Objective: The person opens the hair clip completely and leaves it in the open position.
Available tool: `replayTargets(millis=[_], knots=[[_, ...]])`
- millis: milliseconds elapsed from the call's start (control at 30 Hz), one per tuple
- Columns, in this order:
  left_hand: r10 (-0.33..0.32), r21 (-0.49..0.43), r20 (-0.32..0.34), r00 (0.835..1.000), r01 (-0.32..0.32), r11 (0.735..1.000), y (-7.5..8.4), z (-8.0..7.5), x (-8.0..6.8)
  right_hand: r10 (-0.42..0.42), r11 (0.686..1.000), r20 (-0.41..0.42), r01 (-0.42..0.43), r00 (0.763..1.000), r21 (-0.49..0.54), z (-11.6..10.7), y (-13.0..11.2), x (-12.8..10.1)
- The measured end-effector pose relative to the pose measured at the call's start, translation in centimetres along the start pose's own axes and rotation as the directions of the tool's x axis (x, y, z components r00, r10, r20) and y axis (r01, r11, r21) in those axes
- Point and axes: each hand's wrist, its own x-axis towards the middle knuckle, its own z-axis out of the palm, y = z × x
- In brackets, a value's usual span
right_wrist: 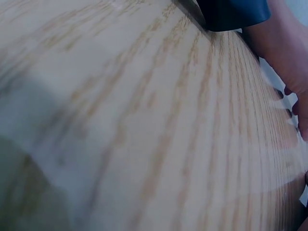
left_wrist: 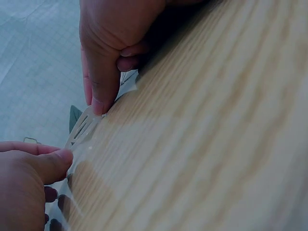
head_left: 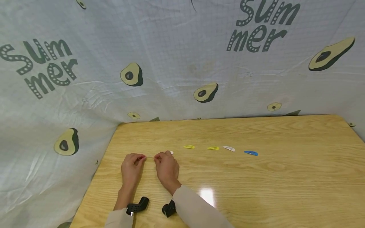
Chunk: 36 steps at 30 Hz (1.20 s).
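A pale snap hair clip (left_wrist: pixel 83 126) spans the gap between both hands just at the tabletop. My left hand (head_left: pixel 132 167) pinches one end between thumb and forefinger; in the left wrist view the left hand (left_wrist: pixel 29 178) is at lower left. The other end is pinched by my right hand (head_left: pixel 167 167), seen from the top of that view as the right hand (left_wrist: pixel 115 38). Behind the right hand, a white hair clip (head_left: pixel 171 152) shows only partly. In the right wrist view the left hand (right_wrist: pixel 284 53) appears at the upper right, and the held clip cannot be made out.
To the right, in a loose row, lie a yellow clip (head_left: pixel 189 147), another yellow clip (head_left: pixel 213 148), a white clip (head_left: pixel 229 148) and a blue clip (head_left: pixel 251 153). The wooden table (head_left: pixel 271 190) meets a printed cloth (head_left: pixel 171 63) at its back and left edges.
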Motion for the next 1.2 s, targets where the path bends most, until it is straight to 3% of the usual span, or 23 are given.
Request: replayTargets(millis=[300,667,1000,1200], knots=[[-0.019,-0.010,0.013,1.000,0.019,1.000,0.02,0.05,0.19,-0.008,1.000,-0.005,0.008,1.000,-0.016,-0.01,0.12,0.23],[-0.171,-0.041,0.042,0.984,0.173,0.984,-0.08,-0.03,0.10,-0.007,1.000,0.007,0.007,1.000,-0.012,-0.08,0.02,0.16],[-0.170,-0.083,0.044,0.985,0.173,0.982,0.21,-0.37,-0.02,-0.011,1.000,0.007,0.011,1.000,0.004,-0.19,0.01,-0.04],[-0.186,-0.140,-0.030,0.982,0.180,0.974,0.58,-0.54,-0.26,-0.025,0.997,0.006,0.024,1.000,0.069,-0.39,0.23,-0.05]])
